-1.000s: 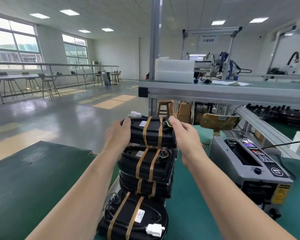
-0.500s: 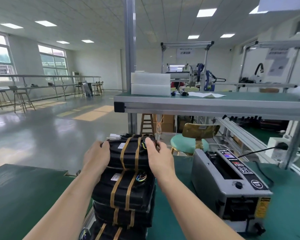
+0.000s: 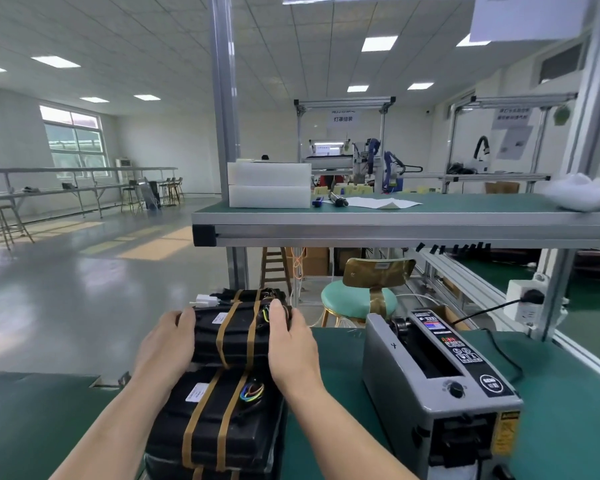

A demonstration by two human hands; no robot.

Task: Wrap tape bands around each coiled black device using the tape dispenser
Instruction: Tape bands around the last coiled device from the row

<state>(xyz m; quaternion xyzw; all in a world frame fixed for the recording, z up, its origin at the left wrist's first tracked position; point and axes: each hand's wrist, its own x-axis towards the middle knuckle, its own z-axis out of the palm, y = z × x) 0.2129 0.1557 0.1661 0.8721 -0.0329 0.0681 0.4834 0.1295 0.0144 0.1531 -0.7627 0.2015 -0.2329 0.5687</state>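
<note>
The green worktop (image 3: pixel 551 393) is filling the lower frame, the grey tape dispenser (image 3: pixel 413 386) sitting at lower right. Just left of it, a stack of taped devices (image 3: pixel 219 420) is standing at bottom centre. The top coiled black device (image 3: pixel 236 334) is lying on it, each grip clamping an end: left hand (image 3: pixel 167 348), right hand (image 3: pixel 293 344).

One head-worn wide-angle view only, from the person's eye height, facing forward and tilted down across the green surface (image 3: pixel 551 393), with the top coiled black device (image 3: pixel 236 337) close under centre, tape dispenser (image 3: pixel 430 382) near at lower right, upper shelf (image 3: pixel 395 216) ahead mid-frame, hall floor (image 3: pixel 84 289) receding left.
</note>
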